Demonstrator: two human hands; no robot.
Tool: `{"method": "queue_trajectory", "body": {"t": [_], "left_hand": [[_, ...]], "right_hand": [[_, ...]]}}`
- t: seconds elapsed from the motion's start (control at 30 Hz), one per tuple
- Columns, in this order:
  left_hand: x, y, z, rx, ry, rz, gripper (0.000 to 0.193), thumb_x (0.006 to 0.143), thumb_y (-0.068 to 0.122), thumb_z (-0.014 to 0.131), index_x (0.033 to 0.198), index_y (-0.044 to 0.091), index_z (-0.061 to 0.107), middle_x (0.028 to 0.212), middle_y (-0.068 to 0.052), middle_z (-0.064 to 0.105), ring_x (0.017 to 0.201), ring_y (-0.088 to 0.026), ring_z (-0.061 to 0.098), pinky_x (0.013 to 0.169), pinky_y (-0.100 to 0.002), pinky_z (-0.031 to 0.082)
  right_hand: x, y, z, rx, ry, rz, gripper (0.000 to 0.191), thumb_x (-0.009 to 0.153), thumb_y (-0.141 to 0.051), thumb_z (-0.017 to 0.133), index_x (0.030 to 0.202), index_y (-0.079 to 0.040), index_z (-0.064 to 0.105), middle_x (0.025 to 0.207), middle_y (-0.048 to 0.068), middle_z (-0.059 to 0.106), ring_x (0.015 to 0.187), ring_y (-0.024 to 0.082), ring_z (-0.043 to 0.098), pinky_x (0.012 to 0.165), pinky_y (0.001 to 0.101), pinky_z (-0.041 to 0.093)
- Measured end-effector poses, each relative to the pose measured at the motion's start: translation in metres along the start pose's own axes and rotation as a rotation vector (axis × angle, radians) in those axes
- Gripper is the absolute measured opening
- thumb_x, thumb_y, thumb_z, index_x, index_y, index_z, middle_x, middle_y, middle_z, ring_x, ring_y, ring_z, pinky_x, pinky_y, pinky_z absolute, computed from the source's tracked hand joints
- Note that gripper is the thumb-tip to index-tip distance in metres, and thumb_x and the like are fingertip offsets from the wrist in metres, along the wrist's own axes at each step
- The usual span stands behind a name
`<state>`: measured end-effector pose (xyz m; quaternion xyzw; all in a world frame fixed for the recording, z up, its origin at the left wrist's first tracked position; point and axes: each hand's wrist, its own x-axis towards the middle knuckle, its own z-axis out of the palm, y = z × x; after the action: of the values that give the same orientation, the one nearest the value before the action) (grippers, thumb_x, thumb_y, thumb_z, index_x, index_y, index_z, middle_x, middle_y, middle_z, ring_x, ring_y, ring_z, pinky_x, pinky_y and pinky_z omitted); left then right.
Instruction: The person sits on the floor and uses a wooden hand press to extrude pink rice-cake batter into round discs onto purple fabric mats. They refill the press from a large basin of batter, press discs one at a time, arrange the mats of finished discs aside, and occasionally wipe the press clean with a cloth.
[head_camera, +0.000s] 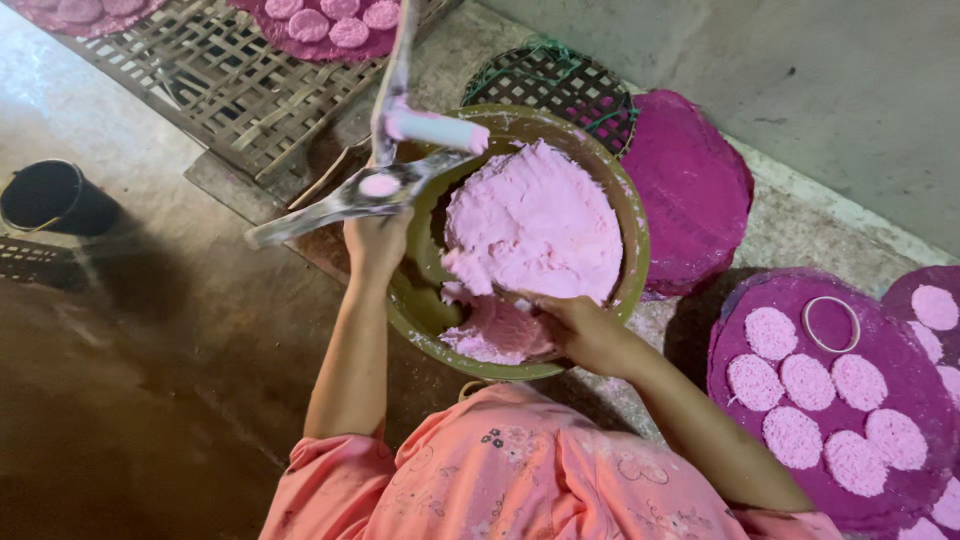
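Pink dough (535, 225) is filling the far side of a wide olive-green bowl (632, 230) sitting on the concrete floor (120, 330), and the person in the peach sleeves is working at its near rim. Their right hand (590, 335) is digging into the lower lump of dough, fingers curled into it and partly buried, so it is gripping a scoop of the soft mass. Their left hand (375, 240) is closing around the handle of a metal press (365, 190) at the bowl's left rim; a small pink disc is sitting on the press's round plate, and a pink-smeared roller handle (437, 128) is sticking out above it. Judging from this, the portioning step is in hand: a lump is being pulled loose for the press. The next move seems to call for lifting that lump clear and setting it centred on the plate while the left hand is steadying the tool. Off the bowl's right side, a magenta mat (880, 360) is carrying rows of pale pink pressed rounds (770, 332) and a loose ring (831, 323). A woven bamboo rack (210, 80) is lying beyond the bowl's far left.
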<state>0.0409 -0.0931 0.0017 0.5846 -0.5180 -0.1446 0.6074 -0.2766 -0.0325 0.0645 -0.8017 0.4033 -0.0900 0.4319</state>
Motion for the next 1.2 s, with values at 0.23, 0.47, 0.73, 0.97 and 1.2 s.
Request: {"method": "queue_trajectory", "body": {"t": [0.23,0.47,0.73,0.97,1.2], "left_hand": [[-0.099,0.077,0.037,-1.202,-0.619,-0.596,0.032,0.073,-0.01,0.066,0.102,0.002,0.062,0.09,-0.008,0.062,0.082,-0.02,0.062,0.068,-0.033,0.052],[-0.122,0.164,0.057,-0.745,-1.053,-0.509,0.04,0.076,0.009,0.079,0.114,0.012,0.066,0.102,0.004,0.067,0.094,-0.01,0.062,0.077,-0.03,0.054],[-0.111,0.254,0.041,-0.134,-1.11,0.107,0.03,0.075,0.027,0.084,0.093,0.011,0.066,0.081,-0.009,0.072,0.072,-0.024,0.071,0.066,-0.038,0.056],[-0.144,0.268,0.097,0.124,-1.414,0.367,0.036,0.075,0.029,0.084,0.1,0.01,0.067,0.088,-0.009,0.073,0.08,-0.025,0.07,0.072,-0.038,0.055],[-0.144,0.274,0.177,-0.15,-1.682,0.203,0.041,0.074,0.024,0.085,0.109,0.008,0.069,0.099,-0.008,0.074,0.091,-0.019,0.07,0.083,-0.033,0.055]], "right_hand": [[-0.001,-0.029,-0.045,0.756,0.466,-0.573,0.077,0.101,-0.041,0.057,0.163,-0.019,0.017,0.171,0.006,0.028,0.157,0.018,0.039,0.132,0.0296,0.037],[-0.081,-0.036,-0.08,0.99,0.469,-0.665,0.082,0.104,-0.049,0.067,0.161,-0.009,0.023,0.16,0.023,0.043,0.109,0.037,0.067,0.083,0.0494,0.061],[-0.177,-0.048,-0.079,-0.445,0.695,-0.931,0.041,0.099,-0.024,0.081,0.13,-0.017,0.056,0.118,0.027,0.068,0.102,0.047,0.076,0.087,0.0488,0.066],[-0.224,-0.031,-0.06,-0.244,0.753,-0.786,0.069,0.099,-0.024,0.063,0.16,-0.025,0.032,0.136,0.033,0.059,0.121,0.043,0.071,0.104,0.0572,0.059],[-0.328,0.039,-0.081,0.794,0.184,-0.089,0.111,0.086,-0.053,0.081,0.162,-0.007,0.015,0.164,0.022,0.03,0.152,0.034,0.029,0.128,0.0499,0.022]]}}
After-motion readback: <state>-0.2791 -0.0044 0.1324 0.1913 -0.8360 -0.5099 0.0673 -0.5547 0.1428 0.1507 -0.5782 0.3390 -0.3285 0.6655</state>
